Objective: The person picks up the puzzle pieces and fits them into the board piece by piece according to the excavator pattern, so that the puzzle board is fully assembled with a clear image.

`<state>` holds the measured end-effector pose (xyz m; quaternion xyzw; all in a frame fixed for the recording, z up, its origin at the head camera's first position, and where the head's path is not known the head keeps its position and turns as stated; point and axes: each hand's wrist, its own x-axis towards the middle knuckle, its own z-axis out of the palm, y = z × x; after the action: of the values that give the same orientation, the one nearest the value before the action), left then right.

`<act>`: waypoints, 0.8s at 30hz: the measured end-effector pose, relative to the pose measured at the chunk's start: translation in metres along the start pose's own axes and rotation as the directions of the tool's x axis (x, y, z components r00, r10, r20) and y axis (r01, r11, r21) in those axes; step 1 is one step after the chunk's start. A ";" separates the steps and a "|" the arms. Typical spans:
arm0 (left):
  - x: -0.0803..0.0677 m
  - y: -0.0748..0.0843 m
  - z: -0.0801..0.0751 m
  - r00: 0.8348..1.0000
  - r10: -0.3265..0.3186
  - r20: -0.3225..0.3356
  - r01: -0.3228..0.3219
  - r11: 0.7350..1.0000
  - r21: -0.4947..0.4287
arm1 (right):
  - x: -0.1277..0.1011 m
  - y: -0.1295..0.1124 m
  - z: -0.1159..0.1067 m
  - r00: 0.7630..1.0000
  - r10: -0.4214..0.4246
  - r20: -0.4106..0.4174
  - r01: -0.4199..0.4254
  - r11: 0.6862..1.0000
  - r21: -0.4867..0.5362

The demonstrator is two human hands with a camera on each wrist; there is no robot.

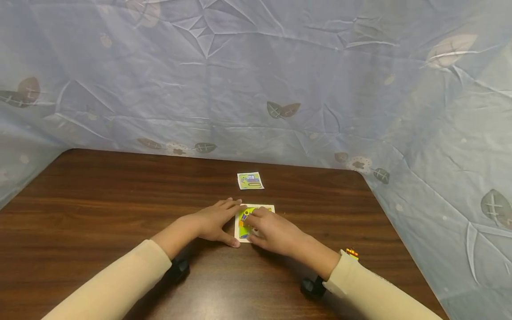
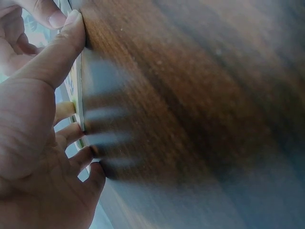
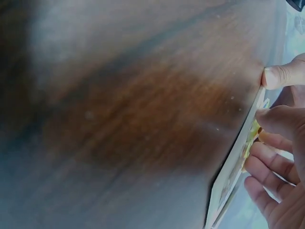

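A small white-bordered picture board (image 1: pixel 237 231), printed in green, orange and blue, lies on the table between both hands. My left hand (image 1: pixel 216 222) has its fingers spread along the board's left side. Its thumb (image 2: pixel 66 47) touches the near corner, and the fingertips reach the far corner. Over the picture is my right hand (image 1: pixel 276 233), fingers bent, the tips down on the printed surface. In the right wrist view its thumb (image 3: pixel 281 117) is at the board's near edge, by a yellow-green sliver. I cannot tell whether the fingers pinch a loose piece there.
Beyond the board lies a square card (image 1: pixel 250 181) showing a blue and purple digger-like vehicle on green. A small red and yellow item (image 1: pixel 352 253) peeks out beside the right sleeve. The brown wooden table (image 1: pixel 120 191) meets a grey-blue leaf-patterned cloth (image 1: pixel 240 89) behind and at the sides.
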<state>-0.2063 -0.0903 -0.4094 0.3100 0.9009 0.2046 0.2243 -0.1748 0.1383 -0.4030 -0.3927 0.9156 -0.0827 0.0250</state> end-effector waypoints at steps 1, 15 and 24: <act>0.000 0.001 -0.001 1.000 0.003 0.001 -0.003 1.000 0.002 | 0.000 0.000 0.000 1.000 -0.005 0.005 0.005 1.000 0.005; 0.001 -0.001 0.002 1.000 0.007 0.004 -0.007 1.000 0.002 | 0.001 -0.004 0.001 0.995 -0.101 -0.010 0.101 0.994 -0.049; 0.001 0.001 0.000 1.000 0.015 -0.005 -0.015 1.000 0.001 | -0.001 -0.004 0.001 0.994 -0.106 0.020 0.107 0.991 -0.086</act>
<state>-0.2070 -0.0892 -0.4093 0.3164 0.8992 0.2067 0.2204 -0.1716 0.1360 -0.4035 -0.4424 0.8958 -0.0410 0.0106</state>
